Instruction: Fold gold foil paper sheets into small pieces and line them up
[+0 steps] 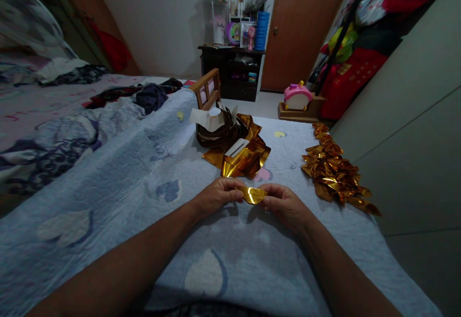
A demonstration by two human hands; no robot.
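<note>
A small folded piece of gold foil paper [252, 195] is pinched between both hands just above the light blue quilt [144, 173]. My left hand [217, 196] grips its left end with the fingers curled. On the other end, my right hand [284, 202] is closed the same way. Just beyond the hands lies a loose stack of gold foil sheets [242, 156]. A row of folded gold foil pieces [333, 168] is heaped along the quilt's right side.
A dark woven basket [216, 132] with white paper in it stands behind the foil sheets, beside a small wooden rack [207, 89]. Clothes [151, 95] lie on the bed at left. A grey cabinet wall [414, 129] runs along the right; a dark shelf unit [232, 69] and a door are beyond.
</note>
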